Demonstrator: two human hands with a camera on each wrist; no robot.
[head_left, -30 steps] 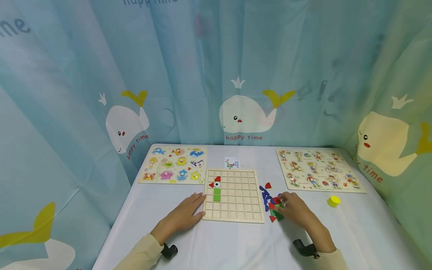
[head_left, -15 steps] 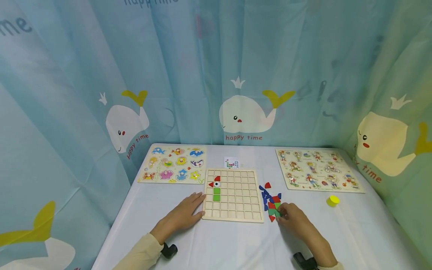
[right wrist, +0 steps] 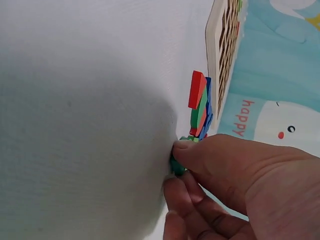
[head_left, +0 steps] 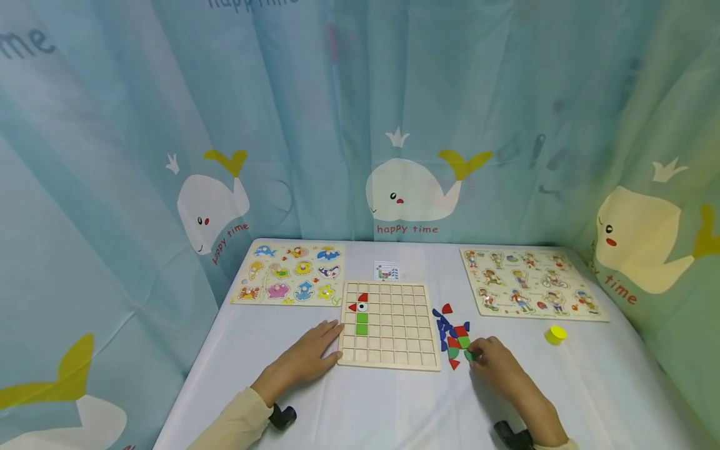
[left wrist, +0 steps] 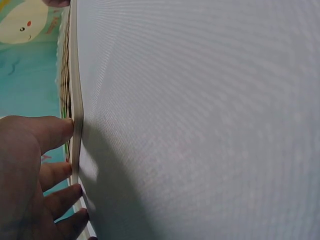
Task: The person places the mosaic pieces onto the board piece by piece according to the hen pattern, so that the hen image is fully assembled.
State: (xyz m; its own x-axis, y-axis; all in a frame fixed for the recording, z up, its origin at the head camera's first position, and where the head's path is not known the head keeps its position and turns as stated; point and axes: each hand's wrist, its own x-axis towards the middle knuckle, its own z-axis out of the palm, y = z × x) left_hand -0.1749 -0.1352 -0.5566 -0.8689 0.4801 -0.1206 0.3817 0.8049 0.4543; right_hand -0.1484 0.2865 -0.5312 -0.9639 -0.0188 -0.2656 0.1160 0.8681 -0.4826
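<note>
A square wooden grid board (head_left: 400, 328) lies on the table. Set in its left cells are red pieces, a white eye tile (head_left: 362, 307) and green squares (head_left: 362, 324) below it. My left hand (head_left: 309, 354) rests at the board's left edge, fingers extended; the left wrist view has its fingertips touching the board's side. Right of the board, my right hand (head_left: 496, 362) pinches a green piece (right wrist: 176, 166) between thumb and fingers, which partly hide its shape. Beside that hand lie loose pieces: a red square (head_left: 461, 332), blue pieces (head_left: 443, 326) and a red triangle (head_left: 454, 364).
A sea-animal puzzle (head_left: 289, 287) lies at the back left, a sports-figure puzzle (head_left: 529, 281) at the back right. A small pattern card (head_left: 386, 271) sits behind the board. A yellow cylinder (head_left: 555, 335) stands right of my right hand. Curtains (head_left: 315, 125) surround the table.
My right hand has drawn back from the loose pieces, lower and slightly to the right, uncovering more of them. A green piece has shifted right with its fingers. My left hand stays put.
</note>
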